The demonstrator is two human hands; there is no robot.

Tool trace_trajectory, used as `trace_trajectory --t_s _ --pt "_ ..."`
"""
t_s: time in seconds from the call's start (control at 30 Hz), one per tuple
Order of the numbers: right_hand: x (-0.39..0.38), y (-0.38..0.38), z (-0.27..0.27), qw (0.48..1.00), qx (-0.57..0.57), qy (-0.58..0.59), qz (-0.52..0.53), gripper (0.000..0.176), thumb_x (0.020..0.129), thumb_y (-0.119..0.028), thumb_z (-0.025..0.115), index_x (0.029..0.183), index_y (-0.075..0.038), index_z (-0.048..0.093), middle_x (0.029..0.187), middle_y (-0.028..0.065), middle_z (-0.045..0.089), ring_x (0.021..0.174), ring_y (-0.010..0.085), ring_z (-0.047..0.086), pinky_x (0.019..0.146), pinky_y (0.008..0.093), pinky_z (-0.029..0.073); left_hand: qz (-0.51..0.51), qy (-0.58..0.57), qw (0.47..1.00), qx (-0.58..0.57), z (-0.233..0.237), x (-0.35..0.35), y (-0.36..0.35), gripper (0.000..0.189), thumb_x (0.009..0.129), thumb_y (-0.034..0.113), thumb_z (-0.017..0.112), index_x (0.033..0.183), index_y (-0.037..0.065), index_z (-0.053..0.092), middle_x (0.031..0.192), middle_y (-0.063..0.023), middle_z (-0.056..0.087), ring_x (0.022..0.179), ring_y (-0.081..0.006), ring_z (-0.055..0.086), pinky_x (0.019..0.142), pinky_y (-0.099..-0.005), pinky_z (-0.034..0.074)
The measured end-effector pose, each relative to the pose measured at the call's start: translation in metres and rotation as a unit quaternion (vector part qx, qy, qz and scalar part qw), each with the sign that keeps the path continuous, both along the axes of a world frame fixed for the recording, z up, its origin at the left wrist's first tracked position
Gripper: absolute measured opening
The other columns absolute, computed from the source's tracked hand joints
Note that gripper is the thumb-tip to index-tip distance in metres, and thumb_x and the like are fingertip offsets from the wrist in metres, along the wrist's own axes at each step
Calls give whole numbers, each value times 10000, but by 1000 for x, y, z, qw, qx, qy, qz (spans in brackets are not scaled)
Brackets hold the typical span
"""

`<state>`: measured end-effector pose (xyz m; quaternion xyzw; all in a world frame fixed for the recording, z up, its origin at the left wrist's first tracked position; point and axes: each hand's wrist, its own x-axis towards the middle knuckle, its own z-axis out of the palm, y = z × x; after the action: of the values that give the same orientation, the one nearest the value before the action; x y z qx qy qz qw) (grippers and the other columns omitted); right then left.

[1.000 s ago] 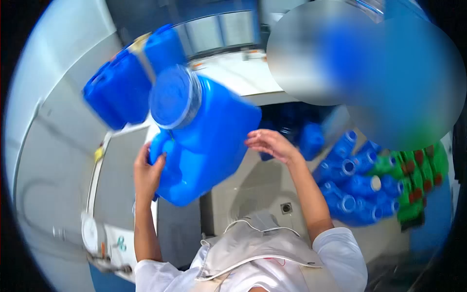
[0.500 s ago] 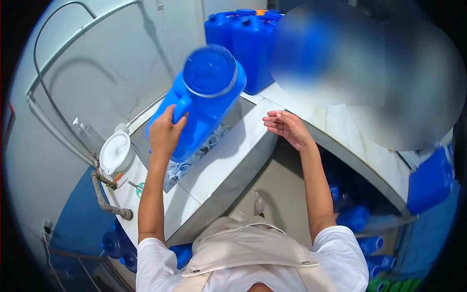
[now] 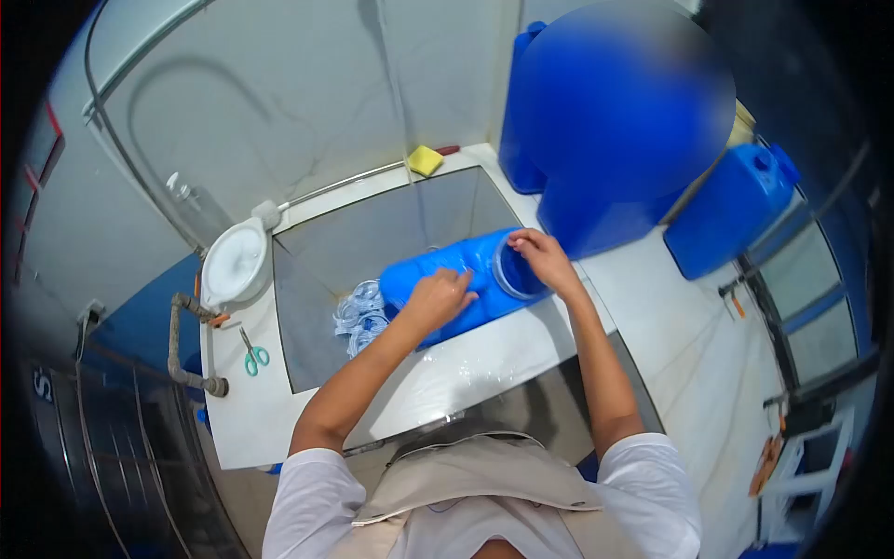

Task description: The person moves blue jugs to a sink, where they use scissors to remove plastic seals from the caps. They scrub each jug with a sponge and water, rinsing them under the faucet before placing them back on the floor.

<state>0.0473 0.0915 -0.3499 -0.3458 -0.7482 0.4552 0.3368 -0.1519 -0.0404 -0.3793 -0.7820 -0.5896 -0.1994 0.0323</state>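
One sink [image 3: 326, 242] was counted. Over it were two bare hands, one left hand [image 3: 442, 296] and one right hand [image 3: 540, 256], and one blue jug [image 3: 410, 278]. Inside lay several pale rings [image 3: 361, 317], too jumbled to number. Left of sink: one white bowl [image 3: 244, 295], one pump bottle [image 3: 200, 214], one pair of scissors [image 3: 254, 360]. Far rim: one yellow sponge [image 3: 426, 161]. To its right stood at least three blue canisters [image 3: 731, 212], partly blurred.

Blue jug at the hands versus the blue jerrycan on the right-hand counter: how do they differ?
The blue jug lies tipped over at the sink; the jerrycan stands on the counter.
The jug has a wide, round neck; the jerrycan has a small top fitting.
The left hand is on the jug; neither hand touches the jerrycan.
Both are blue.
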Motion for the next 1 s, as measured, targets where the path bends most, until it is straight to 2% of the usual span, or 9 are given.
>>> trace_trajectory --t_s 0.17,0.3,0.47,0.63,0.77,0.8,0.83,0.9,1.0 --pt "-26 14 6 987 95 -99 89 275 876 -177 523 1074 -7 611 1001 170 643 923 294 610 824 338 461 -3 -28 996 79 18 -45 -48 402 827 266 612 1124 7 536 1091 -196 545 979 -333 541 860 -391 435" --pt "-71 14 -2 944 153 -138 257 272 874 -227 524 990 -2 624 967 187 638 893 353 605 785 382 472 38 32 995 -91 5 -67 -64 413 827 306 609 1099 10 517 931 -156 530 834 -301 554 716 -390 466" --pt "-104 -35 -17 923 143 -268 237 340 928 -347 428 915 -15 505 792 247 621 768 423 603 684 517 456 144 33 989 16 -31 -41 -52 341 830 297 594 999 15 503 734 -144 530 603 -304 574 544 -379 482" --pt "-108 -44 -21 929 188 -269 172 324 934 -319 403 894 -17 512 725 249 618 702 436 604 658 545 458 412 -238 876 -82 -19 -25 -48 488 922 395 390 745 -5 605 664 -251 605 666 -405 610 645 -494 475" --pt "-105 -43 -21 928 209 -254 176 319 935 -301 399 871 -9 512 700 245 616 670 434 604 632 538 469 349 -361 798 -334 5 -54 -50 734 912 553 273 582 -4 618 635 -221 606 686 -405 614 751 -478 464" --pt "-105 -42 -22 928 210 -253 175 319 935 -301 399 871 -9 512 700 245 616 670 434 604 632 538 469 367 -276 825 -331 12 -57 -51 507 878 493 487 994 10 585 679 -165 596 644 -345 608 695 -423 493" --pt "-105 -42 -23 929 221 -245 170 316 936 -296 399 865 -9 512 693 243 615 657 433 604 619 536 471 366 -273 825 -331 16 -54 -55 507 878 493 487 994 10 585 679 -165 596 644 -345 608 695 -423 493" --pt "-104 -42 -26 929 229 -237 166 314 936 -292 400 859 -10 513 686 241 615 644 431 603 606 533 473 80 -58 994 52 17 -45 -67 420 841 373 600 1007 -11 564 639 -147 596 607 -328 608 638 -415 500" --pt "-105 -43 -28 931 228 -228 173 306 935 -284 405 855 -10 515 677 239 612 632 426 603 589 530 474 119 10 993 -22 3 -47 -66 376 788 328 665 912 -19 589 627 -146 611 576 -329 601 573 -364 502"
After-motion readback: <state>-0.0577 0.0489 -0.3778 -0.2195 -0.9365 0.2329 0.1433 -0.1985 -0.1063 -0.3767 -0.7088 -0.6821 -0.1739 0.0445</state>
